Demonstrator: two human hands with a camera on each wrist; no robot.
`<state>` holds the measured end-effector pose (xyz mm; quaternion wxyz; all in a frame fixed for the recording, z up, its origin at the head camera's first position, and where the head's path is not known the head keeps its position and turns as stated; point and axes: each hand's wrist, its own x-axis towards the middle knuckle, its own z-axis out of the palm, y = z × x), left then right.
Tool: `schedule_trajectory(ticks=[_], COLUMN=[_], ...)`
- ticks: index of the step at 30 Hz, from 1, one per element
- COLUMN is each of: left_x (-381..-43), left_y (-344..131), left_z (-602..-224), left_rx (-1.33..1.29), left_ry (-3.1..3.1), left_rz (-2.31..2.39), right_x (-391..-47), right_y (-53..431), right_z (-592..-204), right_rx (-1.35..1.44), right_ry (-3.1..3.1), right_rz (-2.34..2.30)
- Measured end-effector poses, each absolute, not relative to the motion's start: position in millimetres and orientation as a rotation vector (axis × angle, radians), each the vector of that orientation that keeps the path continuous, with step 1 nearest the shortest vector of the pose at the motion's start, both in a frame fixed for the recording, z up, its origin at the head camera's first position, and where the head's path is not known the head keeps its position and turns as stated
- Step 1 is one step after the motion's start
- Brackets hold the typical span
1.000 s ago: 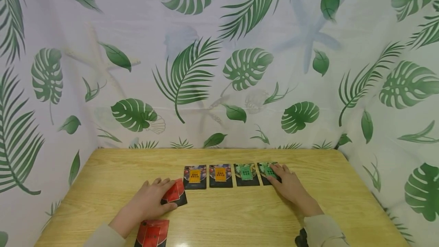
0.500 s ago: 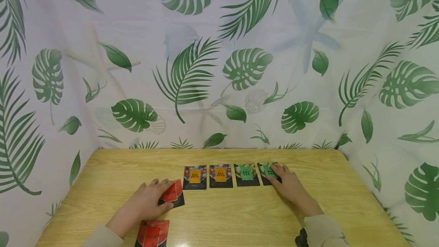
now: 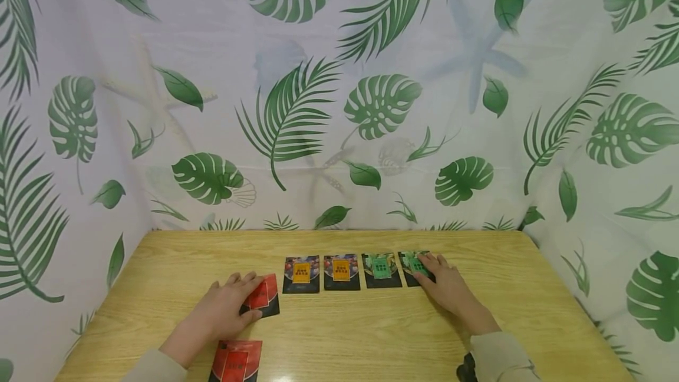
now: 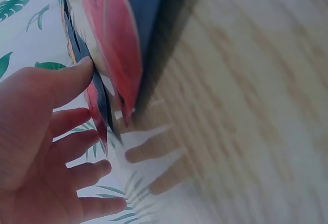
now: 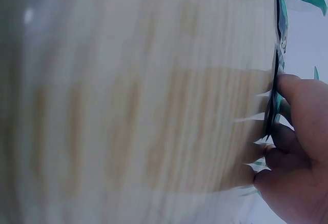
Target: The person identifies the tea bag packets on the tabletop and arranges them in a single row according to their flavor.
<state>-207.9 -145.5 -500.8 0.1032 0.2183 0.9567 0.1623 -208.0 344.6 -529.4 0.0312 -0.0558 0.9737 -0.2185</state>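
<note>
- The left hand (image 3: pixel 225 308) rests on an upper red-and-black packet (image 3: pixel 261 296), its fingers across the far part and its thumb at the near edge.
- In the left wrist view this grip is spread, with the fingers apart and mostly straight, and the thumb touches the packet's edge.
- That packet lies on the worktop (image 3: pixel 361 335), slightly askew, just left of the row and a little nearer the person, with a narrow gap to its neighbour.
- The row runs from the left orange-labelled packet (image 3: pixel 301 275) through the right orange-labelled packet (image 3: pixel 342 272) and the left green-labelled packet (image 3: pixel 382 270) to the right green-labelled packet (image 3: pixel 412 266); small gaps part them.
- The right hand (image 3: pixel 444 282) rests on the last of these, covering its right side; its grip lies loosely over the packet, thumb and fingers apart.
- A lower red-and-black packet (image 3: pixel 236 363) lies nearer the person, beside the left forearm, its near edge cut off by the frame.
- Beside the right sleeve (image 3: pixel 501 355) sits a black object (image 3: pixel 467 368), too little seen to name.
- Behind the worktop hangs a white leaf-print backdrop (image 3: pixel 318 105).
</note>
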Motion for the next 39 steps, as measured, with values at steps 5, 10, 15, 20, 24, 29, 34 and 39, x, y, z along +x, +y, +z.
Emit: schedule_trajectory(ticks=[5,10,15,20,24,29,34,39], left_x=[-207.1,-207.2,-208.8,-211.0,-212.7,-215.3,-216.1,-215.9], left_y=[-145.3,-145.3,-145.7,-147.8,-149.2,-150.9,-151.1,-148.5], left_z=[-500.4,-501.9,-501.6,-501.4,-501.5,-505.4,-507.6,-506.9], left_rx=[0.637,0.623,0.614,0.608,0.623,0.617,0.586,0.593], left_ry=[2.846,2.848,2.826,2.810,2.799,2.793,2.787,2.796], left_rz=[0.450,0.450,0.487,0.522,0.524,0.547,0.567,0.573], right_x=[-207.5,-206.8,-206.9,-206.5,-206.1,-206.2,-206.4,-205.9], right_y=[344.2,343.8,344.0,343.8,343.7,342.9,342.6,342.8], right_z=[-528.2,-527.1,-527.6,-528.5,-529.1,-528.3,-527.6,-527.9], right_rx=[-0.175,-0.172,-0.170,-0.163,-0.160,-0.164,-0.167,-0.168], right_ry=[3.002,2.997,2.997,2.995,2.991,2.990,2.995,3.001], right_rz=[-0.676,-0.687,-0.684,-0.696,-0.700,-0.699,-0.691,-0.700])
